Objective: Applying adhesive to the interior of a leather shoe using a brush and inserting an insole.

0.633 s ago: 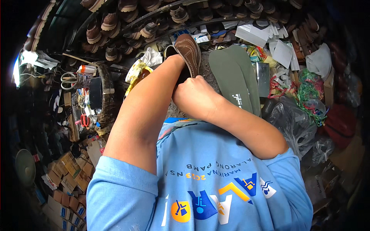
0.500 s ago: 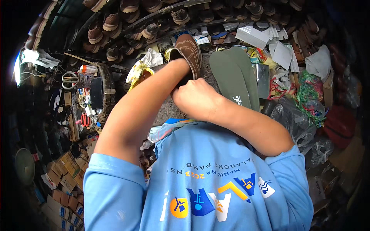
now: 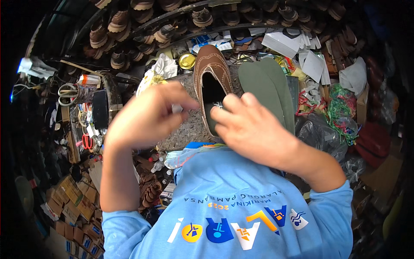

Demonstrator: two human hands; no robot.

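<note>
Brown shoe (image 3: 210,69): a leather brogue lying on a rough grey pad (image 3: 189,125), toe to the far side, opening toward the person; a dark insole shows inside it
Right hand (image 3: 254,129): at the near end of the shoe, fingers (image 3: 228,105) curled over the heel rim and reaching into the opening — touching the shoe rather than clamped round it
Left hand (image 3: 148,114): raised just left of the shoe, blurred; thumb and fingertips pinched together on something small and pale (image 3: 176,108) — what it is cannot be told
Green insoles (image 3: 265,84): two flat ones side by side, just right of the shoe, on the same pad
Tin (image 3: 187,61): round, brass-coloured lid, far left of the shoe's toe; a crumpled pale rag (image 3: 161,69) beside it
Scissors (image 3: 68,93): pale handles, far out on the left among tools
Shelves (image 3: 142,26): curved rows of brown shoes along the far side
Paper (image 3: 297,47): white and grey sheets heaped far right; tangled red and green cord (image 3: 340,108) nearer
Boxes (image 3: 69,203): small cardboard ones stacked near left
Shirt (image 3: 233,207): light blue, filling the near edge
</note>
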